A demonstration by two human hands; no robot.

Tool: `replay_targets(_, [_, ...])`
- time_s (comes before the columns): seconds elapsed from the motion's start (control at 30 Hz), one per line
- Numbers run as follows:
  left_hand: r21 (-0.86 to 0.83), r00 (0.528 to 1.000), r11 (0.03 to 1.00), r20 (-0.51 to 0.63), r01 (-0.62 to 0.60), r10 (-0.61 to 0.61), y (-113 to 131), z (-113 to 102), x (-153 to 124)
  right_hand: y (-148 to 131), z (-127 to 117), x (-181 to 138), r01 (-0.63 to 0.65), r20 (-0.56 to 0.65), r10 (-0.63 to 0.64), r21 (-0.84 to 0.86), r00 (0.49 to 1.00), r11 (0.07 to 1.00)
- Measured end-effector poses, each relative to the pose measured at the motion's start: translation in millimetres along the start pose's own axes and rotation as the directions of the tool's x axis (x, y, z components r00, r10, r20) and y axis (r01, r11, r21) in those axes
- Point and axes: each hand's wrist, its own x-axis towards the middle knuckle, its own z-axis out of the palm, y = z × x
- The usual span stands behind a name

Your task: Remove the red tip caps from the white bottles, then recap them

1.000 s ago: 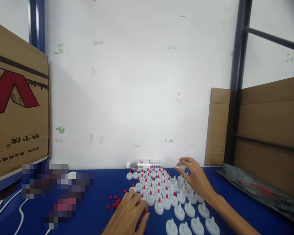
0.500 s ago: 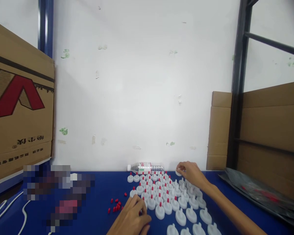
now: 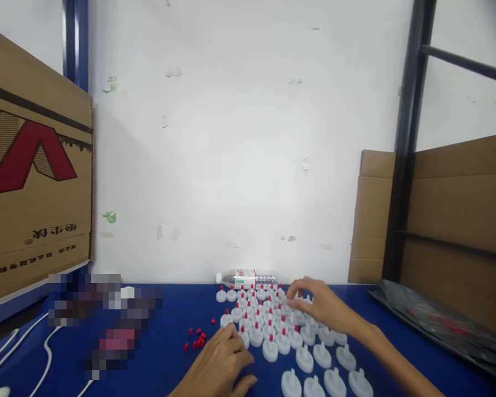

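Note:
Several white plastic caps (image 3: pixel 305 357) stand in rows on the blue table (image 3: pixel 169 353); the ones at the back and left carry small red tips (image 3: pixel 271 338). My right hand (image 3: pixel 320 305) reaches over the far rows, fingers curled and pinching at a cap near the middle of the group. My left hand (image 3: pixel 223 361) rests at the near left edge of the group, fingers curled, with a bit of red showing under them. A small heap of loose red tips (image 3: pixel 196 339) lies just left of the caps.
A clear water bottle (image 3: pixel 246 278) lies on its side against the white wall. Cardboard boxes stand at the left (image 3: pixel 33 182) and right (image 3: pixel 458 204). Black plastic sheeting (image 3: pixel 434 322) lies at the right. White cables (image 3: pixel 45 353) trail at the near left.
My right hand has drawn back from the far right corner of the caps toward the middle rows. My left hand has stayed almost where it was.

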Motion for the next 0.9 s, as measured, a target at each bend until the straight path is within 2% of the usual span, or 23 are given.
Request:
replay_targets(0.07, [-0.022,1.000,1.000,-0.028,-0.005,0.004,2,-3,1,-16,1,-5,0.029,0.060,-0.033,0.072,0.998,0.997])
replay_targets(0.13, [-0.047,0.999,0.999,-0.046,0.006,-0.008,4,-5,3,-26,5,-9,0.051,0.096,-0.058,0.070,0.994,0.996])
replay_targets(0.27, [-0.070,0.996,0.997,-0.085,0.018,-0.024,8,-12,5,-30,11,-11,0.087,0.135,-0.089,0.026,0.987,0.996])
replay_targets(0.37, [-0.061,0.995,0.998,-0.092,0.035,-0.040,10,-16,6,-31,11,-12,0.118,0.160,-0.126,0.058,0.979,0.991])
replay_targets(0.43, [-0.064,0.994,0.997,-0.091,0.047,-0.053,11,-19,5,-33,9,-12,0.127,0.147,-0.141,0.100,0.979,0.987])
replay_targets(0.6, [-0.065,0.988,0.994,-0.122,0.085,-0.092,13,-25,6,-45,4,-14,0.058,0.024,-0.062,0.141,0.998,0.988])
replay_targets(0.67, [-0.032,0.987,0.996,-0.138,0.082,-0.086,14,-25,6,-56,8,-16,0.125,-0.015,-0.124,0.087,0.992,0.988])
replay_targets(0.73, [0.020,0.986,0.999,-0.162,0.048,-0.044,13,-22,6,-70,14,-19,0.249,-0.018,-0.249,0.027,0.968,0.968])
replay_targets(0.83, [0.073,0.984,0.997,-0.178,-0.010,0.023,12,-15,6,-91,24,-24,0.423,0.001,-0.423,-0.023,0.906,0.906])
replay_targets(0.9, [0.093,0.985,0.995,-0.170,-0.024,0.039,11,-11,6,-100,29,-26,0.496,-0.015,-0.497,-0.063,0.867,0.866])
